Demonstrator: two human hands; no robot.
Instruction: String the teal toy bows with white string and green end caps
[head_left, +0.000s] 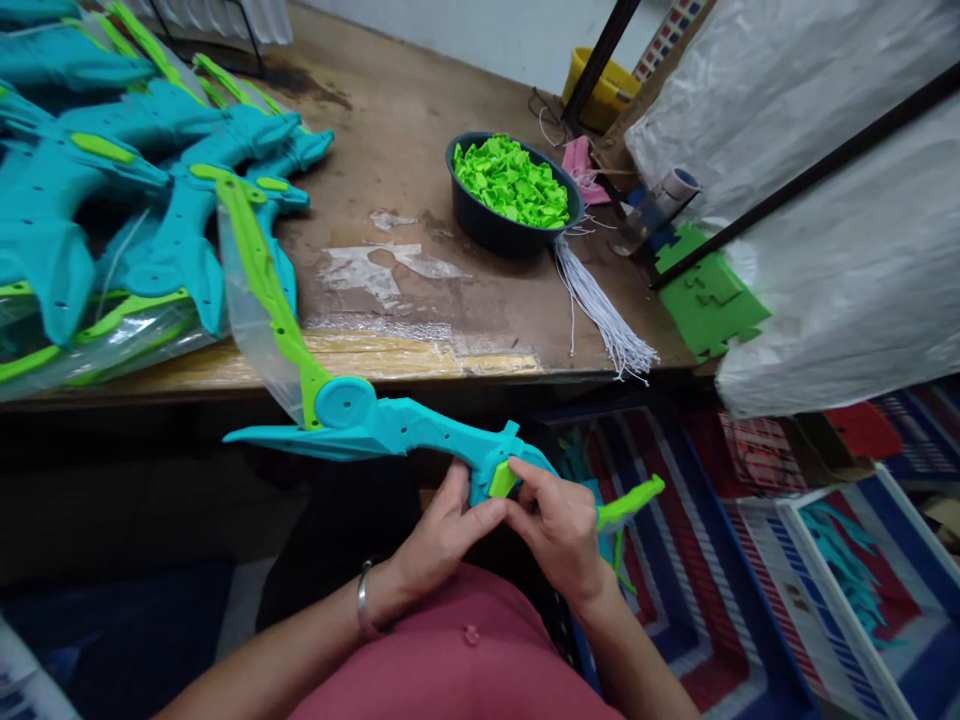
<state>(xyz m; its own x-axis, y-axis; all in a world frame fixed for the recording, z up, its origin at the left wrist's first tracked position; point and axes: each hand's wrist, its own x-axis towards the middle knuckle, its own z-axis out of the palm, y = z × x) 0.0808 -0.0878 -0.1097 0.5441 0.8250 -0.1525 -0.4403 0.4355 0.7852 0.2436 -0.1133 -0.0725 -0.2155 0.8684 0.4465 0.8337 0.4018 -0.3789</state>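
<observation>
A teal plastic toy bow (442,425) with a lime-green limb (266,285) lies across in front of me, just off the table's front edge. My left hand (442,525) grips its handle from below, thumb pointing to the right. At the handle sits a small lime-green plastic piece (502,480). My right hand (559,520) is closed around this spot, its index fingertip and thumb against the green piece. Another green limb (634,500) sticks out beyond my right hand. The palm sides of both hands are hidden.
On the wooden table (405,90) lie stacked toy bows (157,190) at left. A dark bowl (510,240) holds many small green pieces. White strings (607,300) hang over the edge beside a green foam mat (709,290). Lined crates (847,600) stand at lower right.
</observation>
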